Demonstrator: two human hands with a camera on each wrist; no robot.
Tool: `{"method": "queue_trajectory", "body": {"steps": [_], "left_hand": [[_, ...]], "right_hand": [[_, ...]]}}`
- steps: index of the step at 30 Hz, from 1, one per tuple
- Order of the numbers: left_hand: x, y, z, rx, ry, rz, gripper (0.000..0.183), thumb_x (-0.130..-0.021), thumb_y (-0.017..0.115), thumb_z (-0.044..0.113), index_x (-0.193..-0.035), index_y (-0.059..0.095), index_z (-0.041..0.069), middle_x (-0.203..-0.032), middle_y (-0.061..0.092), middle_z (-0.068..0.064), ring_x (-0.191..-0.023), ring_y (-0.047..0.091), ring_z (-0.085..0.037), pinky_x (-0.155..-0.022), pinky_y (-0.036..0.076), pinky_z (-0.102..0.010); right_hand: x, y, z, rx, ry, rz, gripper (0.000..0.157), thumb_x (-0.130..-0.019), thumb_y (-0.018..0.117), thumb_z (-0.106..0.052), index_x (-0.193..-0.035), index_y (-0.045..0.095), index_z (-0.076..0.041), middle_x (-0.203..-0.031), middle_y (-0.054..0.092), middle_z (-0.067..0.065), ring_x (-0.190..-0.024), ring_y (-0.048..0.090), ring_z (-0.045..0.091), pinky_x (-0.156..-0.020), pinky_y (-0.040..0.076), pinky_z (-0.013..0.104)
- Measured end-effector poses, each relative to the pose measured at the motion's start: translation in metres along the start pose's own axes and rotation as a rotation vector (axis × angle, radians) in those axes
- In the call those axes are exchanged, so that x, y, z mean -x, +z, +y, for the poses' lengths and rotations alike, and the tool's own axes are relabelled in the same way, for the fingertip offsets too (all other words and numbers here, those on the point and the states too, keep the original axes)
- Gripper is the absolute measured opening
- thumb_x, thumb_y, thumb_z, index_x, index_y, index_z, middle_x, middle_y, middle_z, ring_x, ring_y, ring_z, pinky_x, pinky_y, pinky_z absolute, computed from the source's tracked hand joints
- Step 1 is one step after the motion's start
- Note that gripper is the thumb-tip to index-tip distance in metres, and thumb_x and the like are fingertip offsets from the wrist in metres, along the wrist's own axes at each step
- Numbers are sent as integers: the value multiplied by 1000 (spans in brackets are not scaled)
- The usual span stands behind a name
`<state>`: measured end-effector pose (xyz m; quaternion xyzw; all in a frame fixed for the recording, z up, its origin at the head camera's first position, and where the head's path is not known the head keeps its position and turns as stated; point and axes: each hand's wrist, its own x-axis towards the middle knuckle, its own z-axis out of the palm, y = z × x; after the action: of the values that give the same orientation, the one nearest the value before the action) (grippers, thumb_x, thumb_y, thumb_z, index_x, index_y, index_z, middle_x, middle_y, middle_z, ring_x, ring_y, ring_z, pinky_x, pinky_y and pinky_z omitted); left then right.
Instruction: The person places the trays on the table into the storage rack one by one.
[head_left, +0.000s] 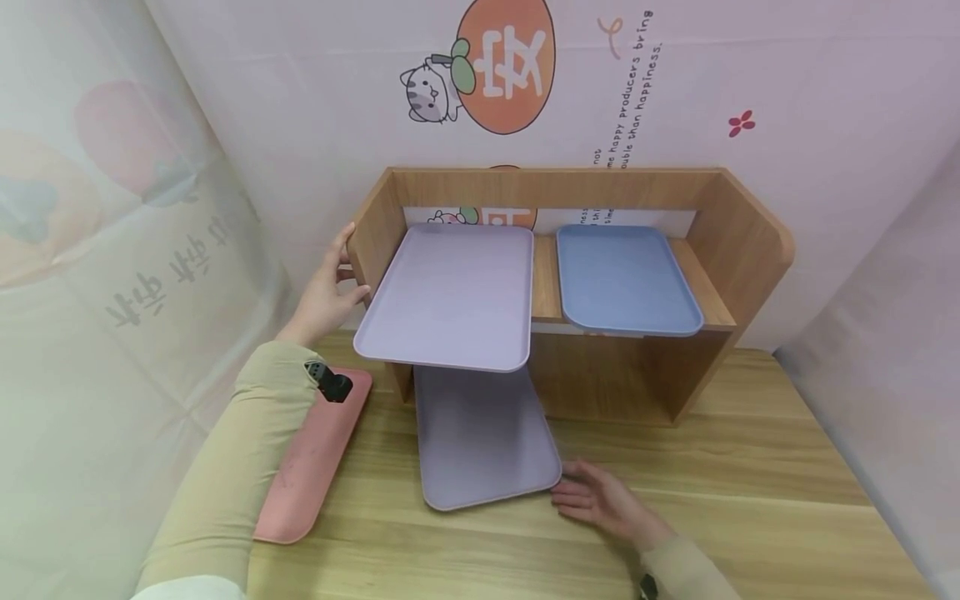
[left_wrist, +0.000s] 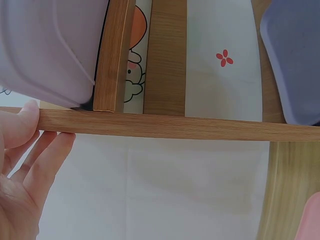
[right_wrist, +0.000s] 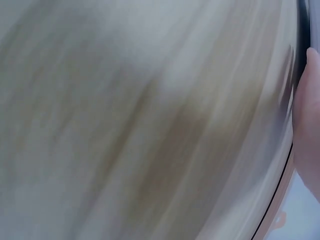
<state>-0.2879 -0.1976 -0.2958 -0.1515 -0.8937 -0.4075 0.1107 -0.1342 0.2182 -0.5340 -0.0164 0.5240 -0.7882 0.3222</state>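
Observation:
My left hand (head_left: 326, 287) holds the left side panel of a two-level wooden desk shelf (head_left: 558, 188), thumb on one face and fingers on the other; the left wrist view shows this grip too. Beside the front right corner of a lower purple tray (head_left: 480, 450) is my right hand (head_left: 600, 500), its fingers touching the rim. That tray lies slightly askew, its back part under the shelf. On the upper level rest a lilac tray (head_left: 453, 296), which juts over the front, and a blue tray (head_left: 626, 279). The right wrist view is blurred.
A pink tray (head_left: 318, 467) lies on the wood-grain table (head_left: 750, 517) left of the shelf, partly behind my left forearm. Printed cloth (head_left: 300, 100) hangs behind the shelf and along the sides.

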Motion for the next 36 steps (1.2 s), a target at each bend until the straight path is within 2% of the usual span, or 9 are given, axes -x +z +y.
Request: {"method": "queue_trajectory", "body": {"steps": [4,8,11,16,26,31,36], "left_hand": [[-1,0,0,1,-2,2,99,-86,62,-5,-150,3,40,-129,41,-24,-118,50,-43,-93,47,-58],[0,0,0,-3,12,7,98,-86,62,-6,-151,4,39,-129,42,-24,-117,51,-43,-92,47,-58],[0,0,0,-4,21,7,98,-86,62,-6,-151,4,38,-129,42,-25,-116,51,-43,-91,48,-58],[0,0,1,-10,24,10,98,-85,62,-7,-151,4,37,-129,43,-25,-115,52,-44,-90,48,-58],[1,-1,1,-10,22,11,98,-85,62,-6,-151,4,37,-129,43,-25,-115,52,-43,-90,48,-58],[2,0,2,-9,23,12,98,-85,63,-6,-151,4,37,-129,43,-25,-115,51,-43,-91,48,-58],[2,0,2,-7,25,10,98,-85,63,-6,-151,4,36,-129,43,-25,-115,51,-44,-91,48,-57]], "right_hand": [[-4,8,0,-26,29,-72,75,-103,14,-44,-141,-5,18,-130,48,34,-119,54,35,-106,39,50],[-11,17,1,-49,52,-132,83,-99,5,-53,-141,-13,16,-138,31,44,-128,43,43,-109,33,53],[-17,22,2,-67,58,-163,83,-96,-3,-56,-141,-17,13,-141,18,46,-133,33,47,-111,29,54],[-25,28,3,-127,60,-194,81,-94,-10,-56,-142,-22,8,-142,8,47,-136,22,51,-113,23,54],[-41,38,4,-171,25,-173,79,-92,-12,-57,-145,-22,2,-141,3,46,-136,11,52,-114,20,55],[-46,39,2,-176,-8,-118,78,-93,-12,-57,-147,-17,-1,-142,4,45,-136,12,52,-113,22,55],[-50,41,1,-237,-28,-72,73,-94,-9,-56,-147,-22,-8,-143,1,46,-136,9,52,-114,19,55]]}}
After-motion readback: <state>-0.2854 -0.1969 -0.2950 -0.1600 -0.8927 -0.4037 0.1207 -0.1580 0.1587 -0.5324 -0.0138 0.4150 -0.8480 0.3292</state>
